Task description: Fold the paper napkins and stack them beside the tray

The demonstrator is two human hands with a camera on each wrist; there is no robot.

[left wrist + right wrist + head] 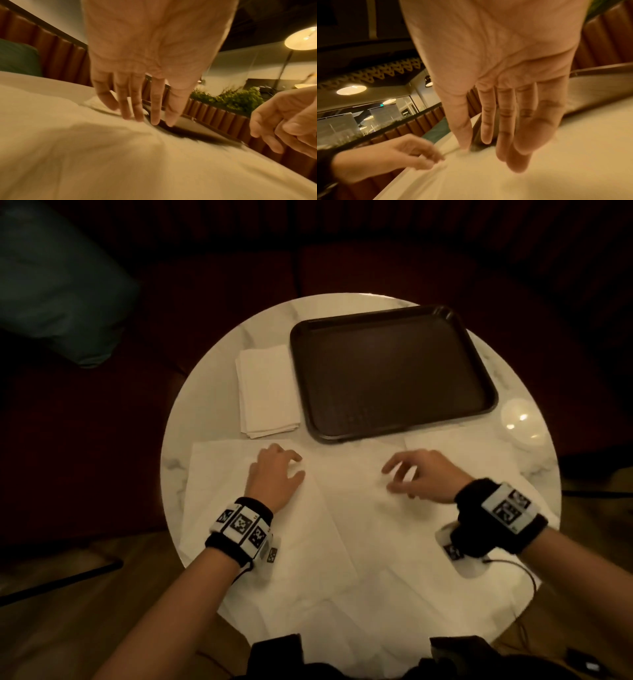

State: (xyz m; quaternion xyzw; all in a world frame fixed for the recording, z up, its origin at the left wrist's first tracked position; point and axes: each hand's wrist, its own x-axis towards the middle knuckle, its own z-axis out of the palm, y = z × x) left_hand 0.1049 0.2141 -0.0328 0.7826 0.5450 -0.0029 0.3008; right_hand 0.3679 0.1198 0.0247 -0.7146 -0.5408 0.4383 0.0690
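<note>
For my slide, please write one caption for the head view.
Both hands over unfolded napkins; folded stack beside empty tray.

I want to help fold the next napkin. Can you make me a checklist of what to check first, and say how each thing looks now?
1. Flat white unfolded paper napkin lies spread on the round white marble table: ok.
2. Left hand rests on it, fingers relaxed, nothing gripped: ok.
3. Right hand has hold of the napkin: not ok; fingers loosely spread, nothing pinched.
4. Stack of folded white napkins sits beside the dark brown rectangular plastic tray: ok.
5. Stack edges line up neatly: cannot tell; too blurred.
6. How many unfolded napkins remain: cannot tell; the sheets overlap.
</note>
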